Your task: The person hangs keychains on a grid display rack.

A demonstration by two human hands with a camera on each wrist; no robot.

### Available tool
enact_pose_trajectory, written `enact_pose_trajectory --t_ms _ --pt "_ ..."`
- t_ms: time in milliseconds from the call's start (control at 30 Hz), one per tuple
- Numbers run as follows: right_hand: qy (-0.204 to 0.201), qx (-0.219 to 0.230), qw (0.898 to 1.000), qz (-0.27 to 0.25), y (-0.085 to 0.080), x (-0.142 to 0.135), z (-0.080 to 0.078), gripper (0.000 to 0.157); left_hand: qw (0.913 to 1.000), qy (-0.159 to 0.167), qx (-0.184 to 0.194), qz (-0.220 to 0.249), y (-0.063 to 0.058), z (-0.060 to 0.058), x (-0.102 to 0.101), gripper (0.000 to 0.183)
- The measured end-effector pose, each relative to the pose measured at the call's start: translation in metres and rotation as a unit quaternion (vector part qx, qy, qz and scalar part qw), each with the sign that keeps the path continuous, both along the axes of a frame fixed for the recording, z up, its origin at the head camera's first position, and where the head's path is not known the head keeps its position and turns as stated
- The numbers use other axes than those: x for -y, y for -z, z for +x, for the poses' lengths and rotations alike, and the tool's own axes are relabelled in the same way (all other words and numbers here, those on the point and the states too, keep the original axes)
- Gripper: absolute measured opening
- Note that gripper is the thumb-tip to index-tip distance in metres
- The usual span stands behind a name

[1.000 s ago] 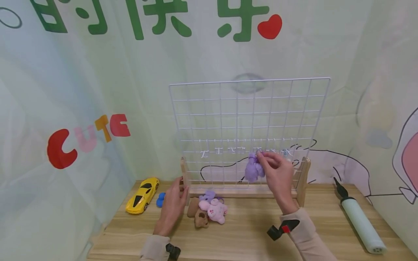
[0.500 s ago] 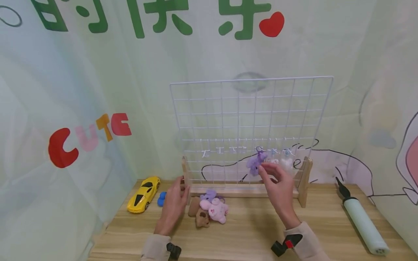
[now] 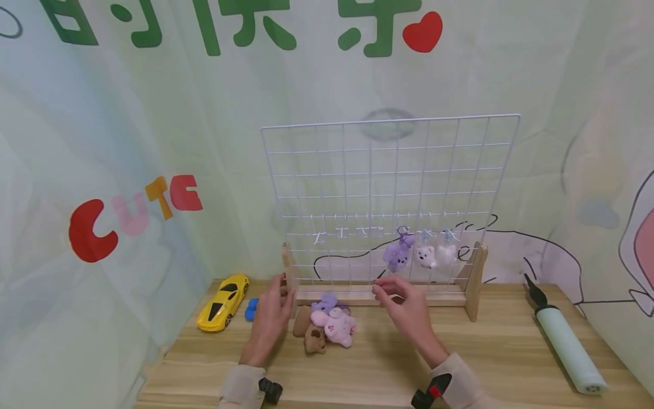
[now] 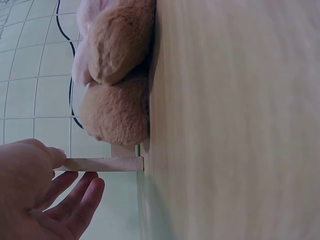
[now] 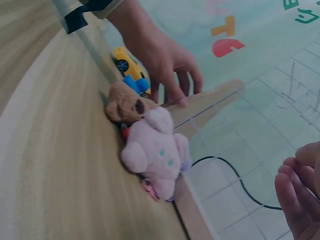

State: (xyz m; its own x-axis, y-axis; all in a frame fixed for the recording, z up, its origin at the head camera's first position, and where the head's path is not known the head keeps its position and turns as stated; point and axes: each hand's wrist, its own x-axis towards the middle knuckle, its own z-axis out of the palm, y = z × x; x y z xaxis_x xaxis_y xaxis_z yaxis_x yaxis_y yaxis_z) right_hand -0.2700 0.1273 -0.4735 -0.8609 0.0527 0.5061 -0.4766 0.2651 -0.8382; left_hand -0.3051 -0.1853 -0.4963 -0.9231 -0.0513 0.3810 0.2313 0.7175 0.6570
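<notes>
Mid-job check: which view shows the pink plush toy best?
The right wrist view: the pink plush toy appears large and nearly unobstructed there. The head view shows it too, but much smaller; the left wrist view shows only pink patches behind brown plush.

Yellow car (image 3: 223,303) (toy), pale-green pump (image 3: 569,346)

The pink plush (image 3: 339,328) partly hides a purple plush (image 3: 324,303); the right wrist view crops the right fingers (image 5: 290,192).
</notes>
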Motion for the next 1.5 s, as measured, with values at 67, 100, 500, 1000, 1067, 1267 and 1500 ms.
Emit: enact_pose_trajectory --t_ms 67,100,500,1000,1067,1267,1500 --pt "-0.010 0.015 1.000 0.022 0.006 0.004 -0.001 0.013 1.0000 -0.001 0.004 0.001 0.000 0.000 0.000 0.043" --pt "-0.016 0.023 0.999 0.032 0.009 0.005 -0.002 0.014 1.0000 0.000 0.003 0.002 0.000 0.000 0.000 0.044" --pt "-0.157 0.080 0.969 0.171 0.047 0.025 -0.002 0.047 0.9994 -0.019 0.007 0.026 -0.001 0.001 -0.003 0.043" --pt "-0.157 0.020 0.940 0.303 0.056 0.027 0.005 0.053 0.9992 -0.024 -0.013 0.029 -0.001 0.000 -0.002 0.045" --pt "-0.155 0.020 0.940 0.305 0.057 0.026 0.004 0.051 0.9992 -0.022 -0.013 0.031 -0.001 0.000 -0.003 0.045" --pt "-0.177 0.050 0.939 0.290 0.055 0.023 0.000 0.038 0.9989 -0.019 -0.001 0.043 -0.001 0.000 -0.002 0.045" --pt "-0.204 0.090 0.935 0.277 0.053 0.019 -0.001 0.015 0.9983 -0.015 0.009 0.056 -0.002 0.000 -0.001 0.045"
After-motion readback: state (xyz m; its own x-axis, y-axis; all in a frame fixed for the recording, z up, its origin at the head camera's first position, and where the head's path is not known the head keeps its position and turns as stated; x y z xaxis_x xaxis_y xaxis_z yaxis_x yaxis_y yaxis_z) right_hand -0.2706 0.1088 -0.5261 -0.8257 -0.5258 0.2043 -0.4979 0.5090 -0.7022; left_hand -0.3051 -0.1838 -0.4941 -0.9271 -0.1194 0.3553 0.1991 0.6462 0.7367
